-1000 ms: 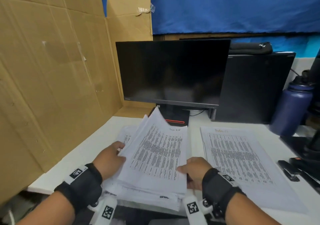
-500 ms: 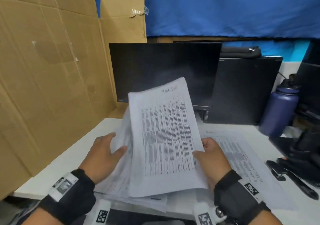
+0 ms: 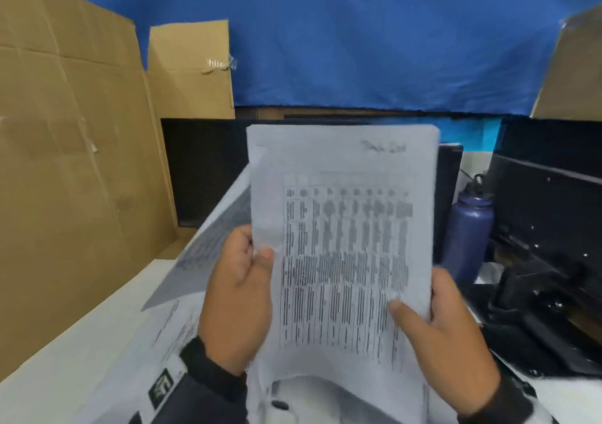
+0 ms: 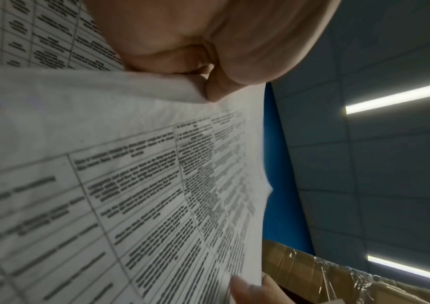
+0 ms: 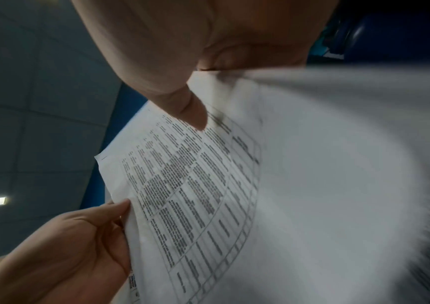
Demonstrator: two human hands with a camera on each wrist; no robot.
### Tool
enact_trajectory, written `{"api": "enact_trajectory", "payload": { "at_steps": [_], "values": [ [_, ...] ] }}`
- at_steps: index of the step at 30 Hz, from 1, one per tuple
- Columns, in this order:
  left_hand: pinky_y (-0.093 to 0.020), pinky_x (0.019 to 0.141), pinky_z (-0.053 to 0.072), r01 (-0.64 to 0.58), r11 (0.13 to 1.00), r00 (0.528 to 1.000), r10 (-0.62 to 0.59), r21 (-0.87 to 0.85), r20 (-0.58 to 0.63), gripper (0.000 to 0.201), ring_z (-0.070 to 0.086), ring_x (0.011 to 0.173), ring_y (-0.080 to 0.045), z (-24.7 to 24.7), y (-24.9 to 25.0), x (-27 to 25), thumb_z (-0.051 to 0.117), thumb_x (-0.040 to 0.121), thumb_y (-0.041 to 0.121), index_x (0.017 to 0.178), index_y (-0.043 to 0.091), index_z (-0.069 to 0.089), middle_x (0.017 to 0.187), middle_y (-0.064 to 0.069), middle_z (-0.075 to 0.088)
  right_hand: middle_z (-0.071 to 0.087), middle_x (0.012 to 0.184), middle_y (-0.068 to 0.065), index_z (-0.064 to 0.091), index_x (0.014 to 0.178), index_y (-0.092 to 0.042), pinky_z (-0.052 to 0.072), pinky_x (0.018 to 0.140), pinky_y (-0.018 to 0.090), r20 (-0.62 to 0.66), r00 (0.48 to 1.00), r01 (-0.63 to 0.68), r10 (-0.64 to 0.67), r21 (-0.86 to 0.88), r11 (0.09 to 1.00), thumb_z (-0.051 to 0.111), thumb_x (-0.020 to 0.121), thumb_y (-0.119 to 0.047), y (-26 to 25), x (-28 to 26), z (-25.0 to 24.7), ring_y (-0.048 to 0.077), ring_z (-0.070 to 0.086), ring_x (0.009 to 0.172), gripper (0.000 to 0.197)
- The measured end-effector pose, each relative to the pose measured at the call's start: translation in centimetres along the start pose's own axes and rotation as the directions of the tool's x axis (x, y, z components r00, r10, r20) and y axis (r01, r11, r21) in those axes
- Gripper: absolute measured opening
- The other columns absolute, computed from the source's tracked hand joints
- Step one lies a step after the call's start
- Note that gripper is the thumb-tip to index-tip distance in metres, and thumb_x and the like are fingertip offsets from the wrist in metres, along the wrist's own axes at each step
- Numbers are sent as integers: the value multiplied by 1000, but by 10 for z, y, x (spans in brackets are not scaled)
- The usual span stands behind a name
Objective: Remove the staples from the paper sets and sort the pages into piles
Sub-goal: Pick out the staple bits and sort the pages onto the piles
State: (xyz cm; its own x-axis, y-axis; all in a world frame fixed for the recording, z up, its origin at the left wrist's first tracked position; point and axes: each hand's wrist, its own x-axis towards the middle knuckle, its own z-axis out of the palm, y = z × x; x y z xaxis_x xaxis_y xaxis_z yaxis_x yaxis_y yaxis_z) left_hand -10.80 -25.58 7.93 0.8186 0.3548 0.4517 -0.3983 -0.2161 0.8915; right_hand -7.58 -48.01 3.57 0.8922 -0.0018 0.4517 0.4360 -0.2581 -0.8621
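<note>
A stapled paper set printed with a dense table stands nearly upright in front of me, well above the desk. My left hand grips its left edge with the thumb on the front page. My right hand grips the lower right edge, its thumb pressed on the print. A thin dark staple mark shows at one top corner of the paper set in the right wrist view. In the left wrist view the paper set fills the frame under my curled left thumb. More printed pages lie on the desk below, one sheet lifted at the left.
Cardboard panels wall off the left side. A dark monitor stands behind the paper. A navy water bottle stands at the right, with black equipment beyond it. The white desk runs along the lower left.
Both hands have raised the paper set from the pile on the desk to nearly upright at chest height. The head view has tilted upward.
</note>
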Motion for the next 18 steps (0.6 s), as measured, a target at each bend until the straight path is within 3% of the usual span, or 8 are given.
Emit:
{"api": "enact_trajectory", "payload": {
  "at_steps": [4, 7, 8, 11, 12, 15, 17, 18],
  "values": [
    [-40, 91, 56, -6, 1000, 999, 5, 19, 39, 30, 72, 97, -4, 12, 8, -4, 47, 106, 15, 103, 40, 64, 105, 13, 77, 69, 107, -22, 59, 109, -42, 47, 91, 29, -102, 992, -52, 69, 157, 986, 62, 95, -19, 2, 7, -11, -16, 60, 96, 27],
    [-32, 83, 55, -72, 996, 995, 68, 58, 78, 31, 72, 96, -2, 14, 15, -7, 49, 104, 15, 102, 42, 64, 104, 17, 76, 72, 111, -14, 62, 120, -35, 43, 106, 37, -137, 980, -86, 144, 359, 929, 60, 96, -19, 3, 12, -10, -3, 63, 107, 29],
    [-29, 81, 54, -99, 992, 993, 93, 75, 78, 28, 71, 95, -1, 15, 17, -8, 50, 104, 15, 104, 39, 64, 103, 19, 76, 72, 113, -13, 63, 120, -33, 42, 108, 41, -146, 978, -77, 152, 426, 902, 65, 92, -28, 3, 14, -8, 4, 64, 112, 29],
    [-26, 77, 58, -147, 985, 988, 143, 88, 54, 20, 71, 94, -2, 16, 22, -5, 53, 103, 18, 105, 35, 64, 104, 17, 75, 72, 115, -9, 66, 112, -36, 42, 104, 39, -181, 979, 7, 94, 492, 871, 78, 58, -71, 1, 19, -2, 14, 62, 118, 66],
    [-24, 80, 58, -175, 980, 984, 172, 96, 36, 17, 70, 97, -2, 16, 24, -2, 54, 102, 22, 105, 35, 64, 108, 14, 72, 72, 112, -9, 66, 111, -35, 42, 103, 37, -196, 978, 35, 71, 491, 870, 77, 57, -71, -1, 20, -1, 16, 62, 118, 66],
    [-1, 84, 46, -235, 966, 971, 238, 112, -21, 17, 57, 111, 6, 18, 25, 2, 58, 97, 34, 112, 33, 65, 134, 12, 45, 72, 112, -8, 64, 115, -32, 41, 103, 39, -177, 984, 63, 20, 450, 891, 71, 73, -62, -4, 24, -1, 15, 63, 116, 52],
    [5, 83, 39, -252, 963, 966, 256, 92, -39, 27, 50, 115, 14, 18, 25, 1, 57, 96, 39, 120, 28, 62, 141, 11, 37, 73, 106, -16, 66, 113, -30, 42, 100, 32, -162, 987, 47, 24, 418, 907, 64, 91, -38, -8, 22, -2, 10, 64, 112, 23],
    [5, 83, 40, -264, 961, 963, 267, 78, -33, 28, 51, 113, 15, 19, 25, -1, 56, 97, 38, 122, 25, 59, 138, 12, 41, 73, 99, -19, 67, 109, -28, 43, 95, 27, -166, 985, 23, 48, 400, 916, 61, 95, -30, -5, 23, -2, 9, 65, 109, 15]
  ]
}}
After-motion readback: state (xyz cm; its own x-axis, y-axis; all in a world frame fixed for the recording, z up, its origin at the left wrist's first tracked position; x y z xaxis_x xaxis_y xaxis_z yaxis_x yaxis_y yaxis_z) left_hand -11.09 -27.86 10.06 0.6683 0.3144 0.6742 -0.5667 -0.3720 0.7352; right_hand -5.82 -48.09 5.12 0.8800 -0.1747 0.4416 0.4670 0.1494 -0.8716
